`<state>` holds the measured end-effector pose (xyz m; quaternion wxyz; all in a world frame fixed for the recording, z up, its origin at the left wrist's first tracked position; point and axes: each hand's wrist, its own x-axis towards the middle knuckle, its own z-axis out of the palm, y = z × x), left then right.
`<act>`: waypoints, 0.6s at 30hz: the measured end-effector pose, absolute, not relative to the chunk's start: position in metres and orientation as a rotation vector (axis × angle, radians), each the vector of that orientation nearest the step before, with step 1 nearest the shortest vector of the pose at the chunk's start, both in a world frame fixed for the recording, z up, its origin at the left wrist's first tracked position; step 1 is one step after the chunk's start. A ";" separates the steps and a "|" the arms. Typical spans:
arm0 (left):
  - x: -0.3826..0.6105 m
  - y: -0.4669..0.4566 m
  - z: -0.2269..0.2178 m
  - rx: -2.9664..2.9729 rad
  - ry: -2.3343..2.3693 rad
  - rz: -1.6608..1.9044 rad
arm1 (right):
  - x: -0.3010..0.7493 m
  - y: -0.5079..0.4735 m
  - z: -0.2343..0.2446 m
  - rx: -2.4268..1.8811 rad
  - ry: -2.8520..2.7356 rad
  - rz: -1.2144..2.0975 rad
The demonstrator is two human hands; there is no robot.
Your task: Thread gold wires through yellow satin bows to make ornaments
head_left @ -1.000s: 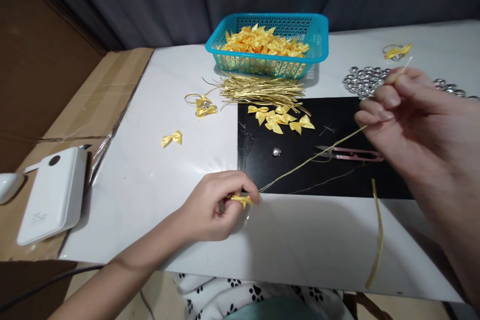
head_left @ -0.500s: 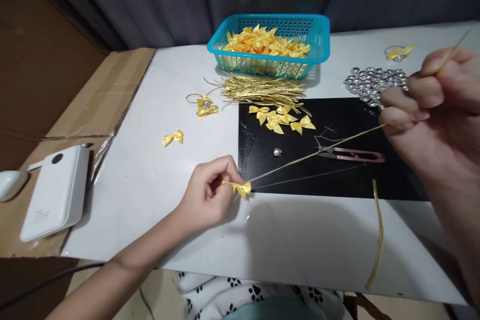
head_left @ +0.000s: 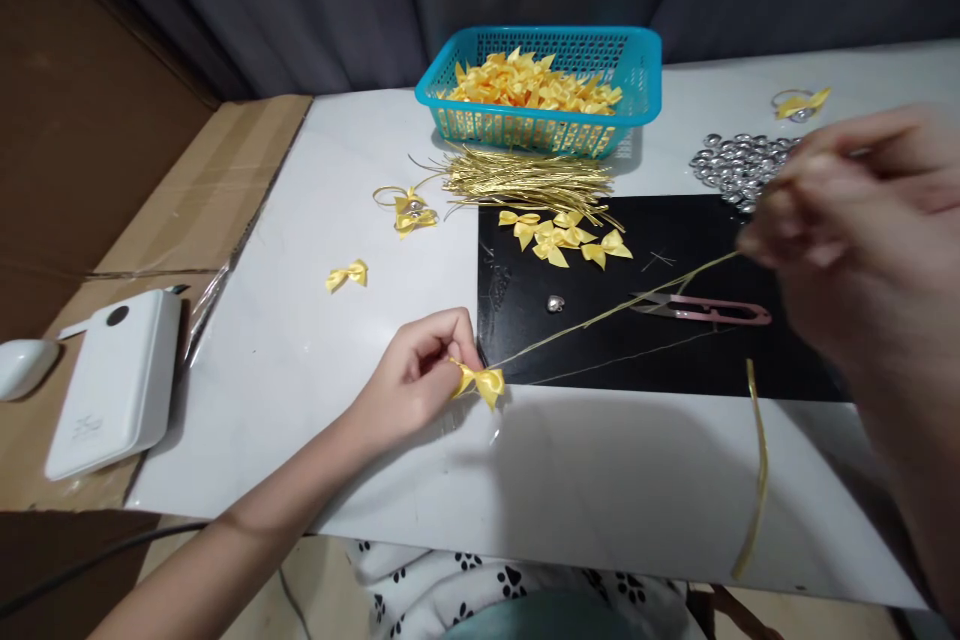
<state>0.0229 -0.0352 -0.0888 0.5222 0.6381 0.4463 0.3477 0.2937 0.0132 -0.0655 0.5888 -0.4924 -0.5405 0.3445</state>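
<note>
My left hand [head_left: 420, 370] is closed in a pinch on a small yellow satin bow [head_left: 484, 383], just past the left edge of a black mat [head_left: 637, 365]. From the bow a pale yellow thread [head_left: 622, 305] slants up, pulled fairly straight, to my right hand [head_left: 840, 200]. That hand is closed and smeared by motion; the needle seen in it earlier cannot be made out. Beneath the thread lie pink-handled thread snips [head_left: 720, 311] and a single silver bell [head_left: 555, 304]. Several loose bows [head_left: 562, 238] rest at the mat's far edge.
Behind stands a blue basket [head_left: 536, 116] of yellow bows, with a bundle of gold cords [head_left: 525, 182] before it. Silver bells [head_left: 739, 165] are heaped at right. A gold strip [head_left: 759, 470] lies near the front edge. A white power bank [head_left: 116, 385] sits left on cardboard.
My right hand has moved slightly left and turned, and the thread has come away from the snips' tips into a fold nearer that hand. My left hand stays on the bow.
</note>
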 end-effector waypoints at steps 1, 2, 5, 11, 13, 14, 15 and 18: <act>0.022 -0.035 -0.089 1.478 1.047 0.818 | 0.289 0.013 -0.070 -1.151 -1.279 0.840; 0.022 -0.035 -0.089 1.435 1.027 0.810 | 0.284 0.012 -0.074 -1.163 -1.309 0.891; 0.021 -0.035 -0.091 1.406 0.995 0.801 | 0.272 0.008 -0.084 -1.182 -1.379 1.047; 0.022 -0.033 -0.093 1.512 0.998 0.753 | 0.265 0.000 -0.084 -1.310 -1.615 0.925; 0.021 -0.033 -0.094 1.525 0.986 0.752 | 0.264 0.000 -0.087 -1.353 -1.755 0.849; 0.020 -0.033 -0.095 1.528 0.986 0.757 | 0.264 0.000 -0.089 -1.357 -1.822 0.824; 0.020 -0.034 -0.095 1.529 0.986 0.762 | 0.263 0.001 -0.092 -1.346 -1.888 0.793; 0.019 -0.034 -0.096 1.520 0.988 0.767 | 0.262 0.002 -0.101 -1.222 -2.102 0.582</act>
